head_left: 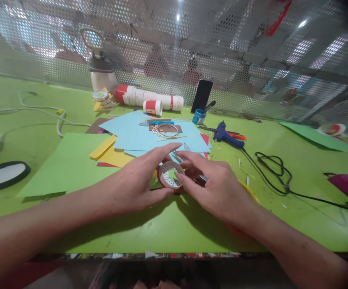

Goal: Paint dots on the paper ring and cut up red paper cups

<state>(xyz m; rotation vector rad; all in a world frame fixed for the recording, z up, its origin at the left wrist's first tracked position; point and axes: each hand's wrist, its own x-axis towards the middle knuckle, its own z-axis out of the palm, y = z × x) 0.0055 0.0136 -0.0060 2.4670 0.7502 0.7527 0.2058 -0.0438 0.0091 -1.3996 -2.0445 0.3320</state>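
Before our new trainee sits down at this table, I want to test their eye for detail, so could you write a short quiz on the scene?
1. Where is the small round piece with the patterned inside?
A) On top of the white tube
B) Between the left hand and the right hand
C) On the green sheet at far right

2. True or false: the phone stands up rather than lying flat.

3. Fill in the colour: the blue glue gun has a ____ cord.

Key: 1 B; 2 true; 3 black.

Blue-speckled white ring (166,180), lime-green table (150,235)
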